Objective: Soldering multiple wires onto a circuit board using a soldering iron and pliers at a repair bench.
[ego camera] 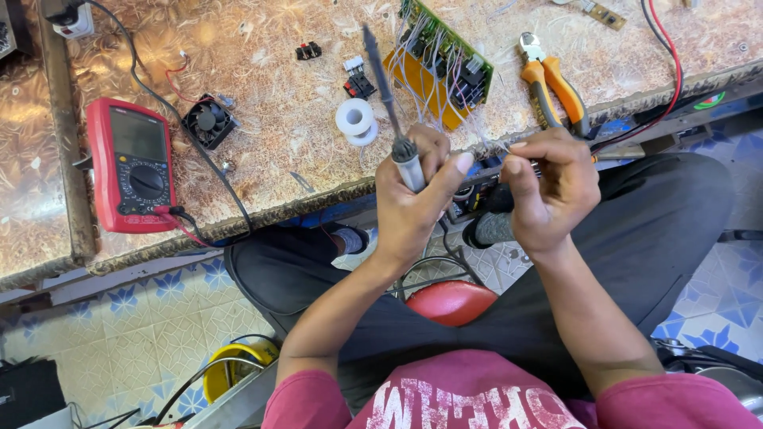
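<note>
Left grip (413, 199) is wrapped round a soldering iron (389, 103); right grip (548, 187), just beside it, pinches thin white wires (477, 131) from the circuit board (445, 59) above.

Both forearms rise from the lower frame; the left hand (409, 202) is fisted, the right hand (548, 191) pinched, close together at centre.

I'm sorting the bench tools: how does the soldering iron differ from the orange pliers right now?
The soldering iron is in the left hand, tip up; the orange pliers lie flat on the bench, untouched. The iron is a slim grey rod; the pliers have two thick orange handles. Both are hand tools.
</note>
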